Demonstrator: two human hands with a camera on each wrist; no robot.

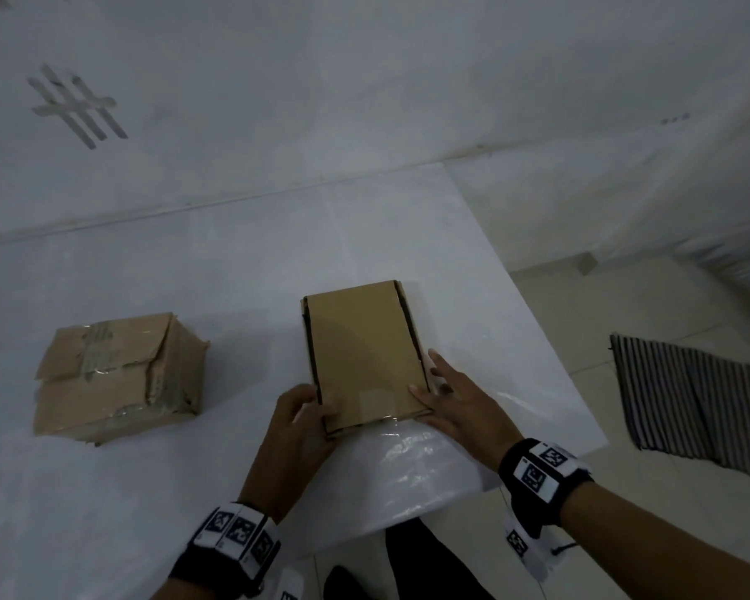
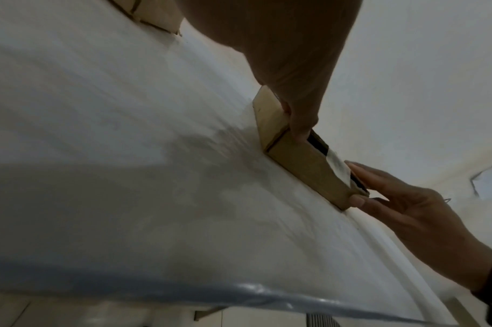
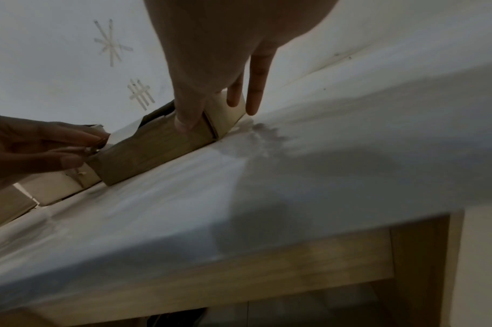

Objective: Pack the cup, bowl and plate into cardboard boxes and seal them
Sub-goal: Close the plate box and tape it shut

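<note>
A flat brown cardboard box (image 1: 364, 357) lies shut on the white table (image 1: 191, 491), with a patch of clear tape at its near edge. My left hand (image 1: 297, 409) grips the near left corner, thumb on the lid and fingers down the side. My right hand (image 1: 447, 396) rests at the near right corner with straight fingers along the side and thumb on top. The left wrist view shows the box (image 2: 303, 159) between the left hand (image 2: 295, 88) and the right hand (image 2: 407, 210). No cup, bowl or plate is in view.
A second, crumpled box (image 1: 118, 374) sealed with tape sits on the table to the left. Loose clear plastic sheet (image 1: 412, 461) covers the near edge. The table's right edge is close to my right hand. A striped mat (image 1: 689, 400) lies on the floor at right.
</note>
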